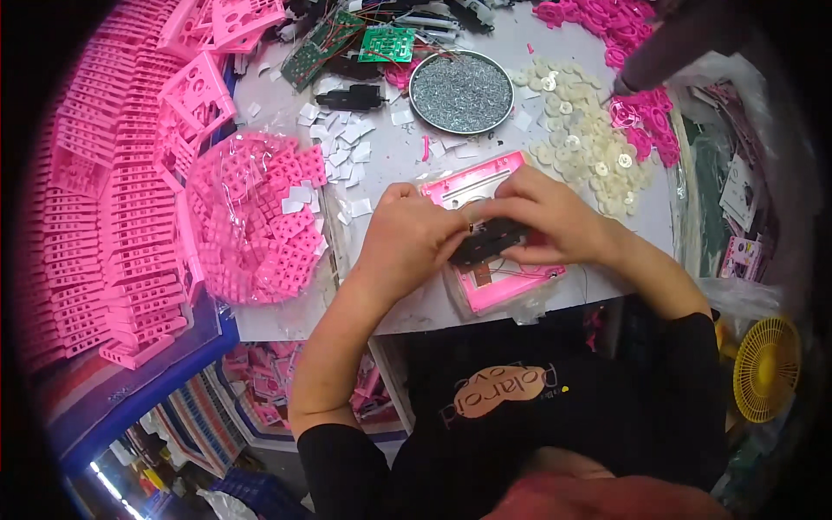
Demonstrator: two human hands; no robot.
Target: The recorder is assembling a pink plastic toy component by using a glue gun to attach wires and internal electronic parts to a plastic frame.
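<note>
On the white table in front of me lies a pink plastic housing (520, 284), with a silvery slotted strip across its far part and thin wires near its front edge. Over its middle is a small black plastic part (487, 245), partly covered by my fingers. My right hand (555, 217) grips this part from the right, thumb below and fingers above. My left hand (414, 232) is closed at the part's left edge, its thumb and forefinger pinched together. Whether something tiny sits between those fingertips I cannot make out.
Beyond the housing stands a round dish (461, 94) of small metal screws. White discs (598, 147) spread to the right, white paper squares (347, 143) to the left. A bag of pink parts (251, 217), stacked pink frames (113, 217) and a green circuit board (386, 44) surround the work.
</note>
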